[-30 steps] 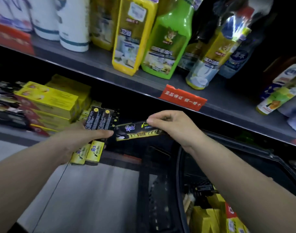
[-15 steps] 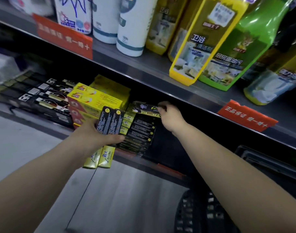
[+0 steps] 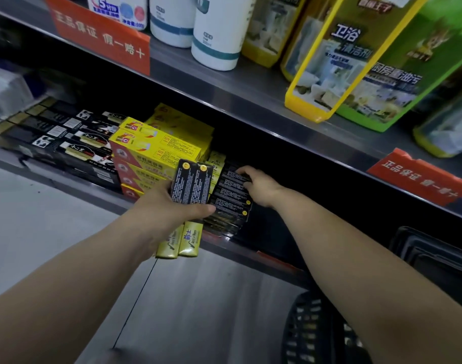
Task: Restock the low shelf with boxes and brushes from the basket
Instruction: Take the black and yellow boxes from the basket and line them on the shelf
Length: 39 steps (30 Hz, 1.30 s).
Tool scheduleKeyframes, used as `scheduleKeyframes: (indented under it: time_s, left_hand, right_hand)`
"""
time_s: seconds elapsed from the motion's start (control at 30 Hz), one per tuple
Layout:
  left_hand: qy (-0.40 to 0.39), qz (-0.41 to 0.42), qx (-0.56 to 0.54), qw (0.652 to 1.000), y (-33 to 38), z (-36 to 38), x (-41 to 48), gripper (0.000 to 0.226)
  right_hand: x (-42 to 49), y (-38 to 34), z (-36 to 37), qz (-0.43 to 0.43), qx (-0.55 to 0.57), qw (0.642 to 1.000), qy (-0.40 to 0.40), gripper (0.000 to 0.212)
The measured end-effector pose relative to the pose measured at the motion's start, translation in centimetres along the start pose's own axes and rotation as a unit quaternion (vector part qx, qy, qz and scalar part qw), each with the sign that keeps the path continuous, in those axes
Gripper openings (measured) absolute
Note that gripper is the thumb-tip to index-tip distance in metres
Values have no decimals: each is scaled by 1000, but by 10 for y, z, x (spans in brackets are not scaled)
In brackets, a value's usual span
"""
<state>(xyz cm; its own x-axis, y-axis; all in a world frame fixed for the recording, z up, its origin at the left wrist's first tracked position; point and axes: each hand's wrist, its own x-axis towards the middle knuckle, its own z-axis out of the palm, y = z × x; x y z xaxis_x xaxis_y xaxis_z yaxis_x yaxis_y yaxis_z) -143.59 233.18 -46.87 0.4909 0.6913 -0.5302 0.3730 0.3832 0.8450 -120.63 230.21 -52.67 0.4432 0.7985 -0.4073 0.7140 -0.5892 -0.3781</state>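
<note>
My left hand [image 3: 169,206] grips two long black-and-yellow boxes [image 3: 191,183] upright in front of the low shelf [image 3: 74,183]. Their yellow ends hang below my palm. My right hand [image 3: 260,185] reaches into the shelf and lies on a stack of the same black boxes [image 3: 231,202]. Its fingers and thumb pinch the top box [image 3: 232,177] at the far end. The black basket [image 3: 307,327] stands on the floor at the lower right, mostly hidden by my right arm.
Yellow-and-red boxes [image 3: 156,151] are stacked left of the black stack, with flat black packs [image 3: 67,137] further left. The upper shelf [image 3: 224,93] overhangs closely, carrying white bottles [image 3: 216,35], yellow and green cleaner bottles [image 3: 356,61] and red tags [image 3: 101,38].
My right hand carried one black box from above the basket into the shelf and set it on the stack. The view swung left and closer. My left hand kept its two boxes.
</note>
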Motion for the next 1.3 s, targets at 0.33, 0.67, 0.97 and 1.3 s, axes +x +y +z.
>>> scheduleKeyframes:
  time_s: [0.33, 0.67, 0.97, 1.3]
  left_hand:
    - [-121, -61, -93, 987, 11, 13, -9, 33]
    - [-32, -88, -129, 987, 8, 23, 1, 31]
    - [-40, -91, -99, 990, 5, 34, 7, 7]
    - [-21, -56, -55, 997, 1, 37, 17, 60]
  right_hand:
    - [-82, -52, -40, -89, 456, 861, -208, 40]
    - [-66, 11, -60, 93, 462, 879, 66, 54]
    - [-2, 20, -39, 69, 291, 935, 189, 26]
    - [23, 14, -5, -5, 106, 994, 19, 39]
